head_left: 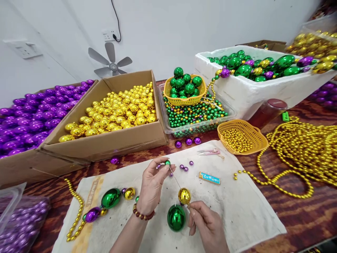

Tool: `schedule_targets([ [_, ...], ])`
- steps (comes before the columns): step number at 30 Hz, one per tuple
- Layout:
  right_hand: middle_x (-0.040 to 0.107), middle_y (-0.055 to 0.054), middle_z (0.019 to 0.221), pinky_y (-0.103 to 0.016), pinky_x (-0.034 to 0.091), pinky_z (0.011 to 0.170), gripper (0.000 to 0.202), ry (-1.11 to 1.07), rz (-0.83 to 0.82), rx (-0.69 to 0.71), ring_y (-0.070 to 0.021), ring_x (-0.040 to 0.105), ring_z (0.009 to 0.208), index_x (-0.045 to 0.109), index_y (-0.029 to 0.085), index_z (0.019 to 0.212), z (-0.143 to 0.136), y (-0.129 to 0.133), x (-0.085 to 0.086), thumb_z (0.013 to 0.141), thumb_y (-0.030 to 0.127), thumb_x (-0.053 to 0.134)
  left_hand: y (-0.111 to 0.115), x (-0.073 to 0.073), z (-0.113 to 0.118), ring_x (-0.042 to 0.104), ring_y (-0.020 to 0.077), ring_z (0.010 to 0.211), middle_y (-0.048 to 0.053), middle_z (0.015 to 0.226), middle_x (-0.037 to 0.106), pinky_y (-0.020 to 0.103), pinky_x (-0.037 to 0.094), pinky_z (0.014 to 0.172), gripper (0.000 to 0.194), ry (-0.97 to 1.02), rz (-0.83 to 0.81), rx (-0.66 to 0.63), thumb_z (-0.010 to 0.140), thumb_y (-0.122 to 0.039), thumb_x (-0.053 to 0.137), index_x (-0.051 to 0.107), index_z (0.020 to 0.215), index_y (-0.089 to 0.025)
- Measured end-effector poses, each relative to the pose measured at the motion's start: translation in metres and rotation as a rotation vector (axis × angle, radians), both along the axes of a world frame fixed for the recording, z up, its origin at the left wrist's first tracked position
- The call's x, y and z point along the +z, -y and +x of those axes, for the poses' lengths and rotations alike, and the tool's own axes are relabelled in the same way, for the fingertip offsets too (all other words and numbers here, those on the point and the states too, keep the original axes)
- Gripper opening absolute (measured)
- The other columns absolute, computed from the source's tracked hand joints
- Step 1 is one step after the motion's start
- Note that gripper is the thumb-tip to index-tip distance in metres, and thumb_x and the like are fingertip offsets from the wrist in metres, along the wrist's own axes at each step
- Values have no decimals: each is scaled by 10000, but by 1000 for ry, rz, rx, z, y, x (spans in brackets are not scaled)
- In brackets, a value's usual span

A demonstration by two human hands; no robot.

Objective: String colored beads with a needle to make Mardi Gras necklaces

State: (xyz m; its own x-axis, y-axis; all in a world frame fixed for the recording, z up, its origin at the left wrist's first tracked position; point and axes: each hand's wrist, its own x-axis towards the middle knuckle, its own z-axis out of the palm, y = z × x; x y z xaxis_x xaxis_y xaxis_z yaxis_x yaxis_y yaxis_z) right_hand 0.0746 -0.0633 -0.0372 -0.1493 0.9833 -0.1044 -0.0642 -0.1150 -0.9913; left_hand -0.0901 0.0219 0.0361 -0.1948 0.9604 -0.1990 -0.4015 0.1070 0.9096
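Note:
Between the thumb and fingers of my left hand (152, 186) is a small green bead (167, 163). A thin string (176, 182) runs from there down to a shiny gold ball (184, 195). My right hand (206, 225) is closed just below that ball, pinching the string; its fingertips partly hide the grip. Right beside it a large green ball (176, 218) rests on the cloth. Left of my wrist lies the strung part, with a green oval bead (111, 198), a purple bead (92, 214), a smaller gold ball (129, 193) and a gold bead chain (75, 211).
A white cloth (250, 218) covers the table, with small scissors (210, 152), a blue packet (210, 178) and loose purple beads (183, 168). Behind stand a box of gold balls (105, 151), a yellow basket (243, 149), a foam box (252, 93) and a jar (268, 112).

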Motion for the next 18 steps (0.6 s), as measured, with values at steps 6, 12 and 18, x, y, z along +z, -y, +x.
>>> schedule_targets([
  [6,589,10,586,-209,450,495,311,-61,-9,-41,-111,565,468,619,163,844,2,-4,-3,945,430,498,0,-2,3,693,198,831,53,934,677,363,541,811,349,-96,7,-55,848,-367,638,620,1158,-206],
  [12,610,-1,656,-193,389,464,291,-255,-160,-37,-93,546,487,579,167,869,3,-10,-15,928,449,539,-55,-25,-2,611,261,1034,116,1115,631,416,461,940,282,-869,148,-134,872,-341,570,639,1108,-202],
  [18,606,8,687,-155,317,400,299,-426,-216,15,-52,516,421,558,171,905,5,-10,-33,916,469,564,-110,-53,10,493,299,1171,125,1160,591,485,297,1069,375,-1056,243,-169,779,-162,654,594,1148,-183],
])
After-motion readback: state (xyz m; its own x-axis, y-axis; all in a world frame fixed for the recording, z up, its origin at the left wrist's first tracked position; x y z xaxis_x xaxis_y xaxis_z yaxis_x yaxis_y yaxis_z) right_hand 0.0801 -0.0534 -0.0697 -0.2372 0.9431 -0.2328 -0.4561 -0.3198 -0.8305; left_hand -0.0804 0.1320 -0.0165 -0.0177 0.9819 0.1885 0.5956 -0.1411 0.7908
